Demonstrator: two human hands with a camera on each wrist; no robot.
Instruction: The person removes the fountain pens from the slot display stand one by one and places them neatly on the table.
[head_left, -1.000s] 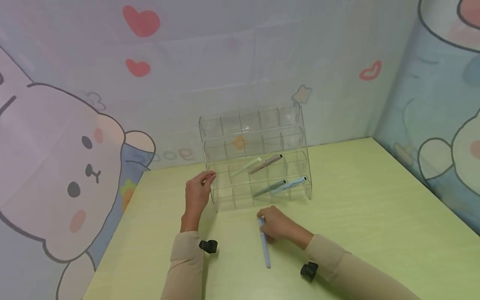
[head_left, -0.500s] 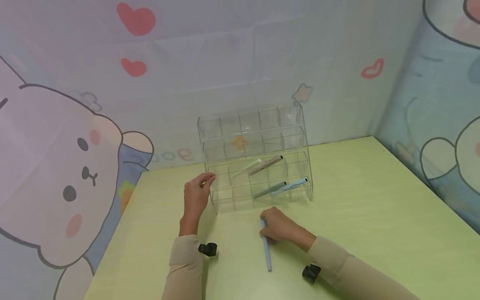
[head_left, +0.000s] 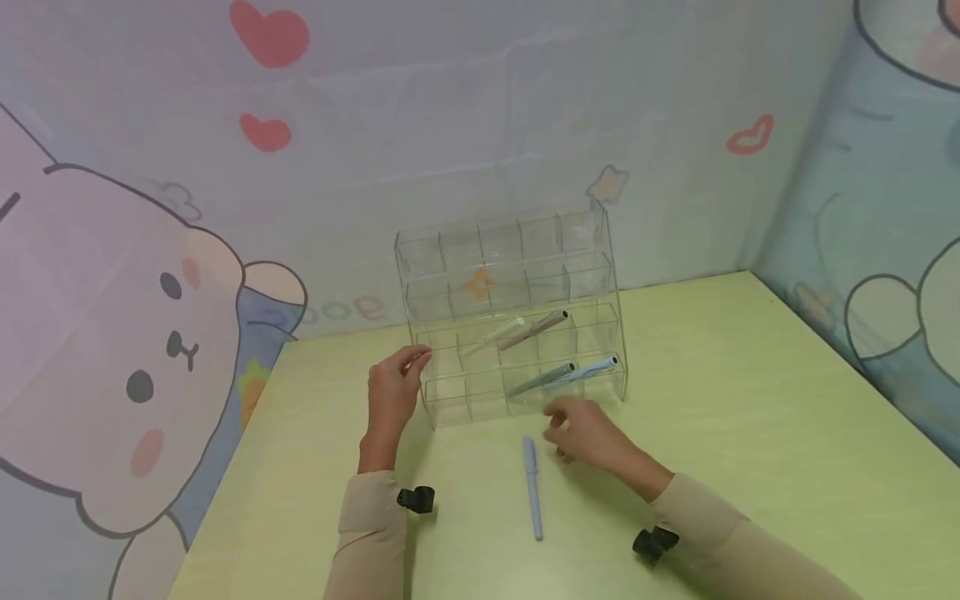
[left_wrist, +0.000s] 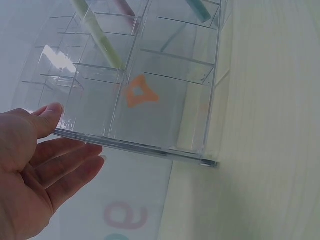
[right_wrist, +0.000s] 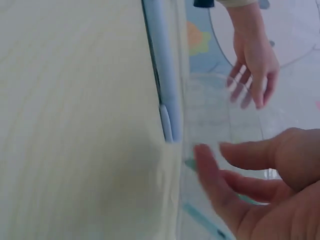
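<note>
A table (head_left: 697, 375) spreads under everything; towards twelve o'clock on it stands a clear rack (head_left: 506, 287). At the rack's eight o'clock, the left hand (head_left: 392, 392) pinches its side edge. At five o'clock, the right hand (head_left: 588, 433) has its fingers relaxed and released. The loose pen (head_left: 533, 486) lies on the table at six o'clock, near that hand. The brown pen (head_left: 534, 330), teal pen (head_left: 542, 380), sky pen (head_left: 581, 374) and green pen (head_left: 495, 335) lean in the rack.

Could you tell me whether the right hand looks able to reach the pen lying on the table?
Probably yes: the right hand is just beside the pen, holding nothing, and nothing visible stands between them.
</note>
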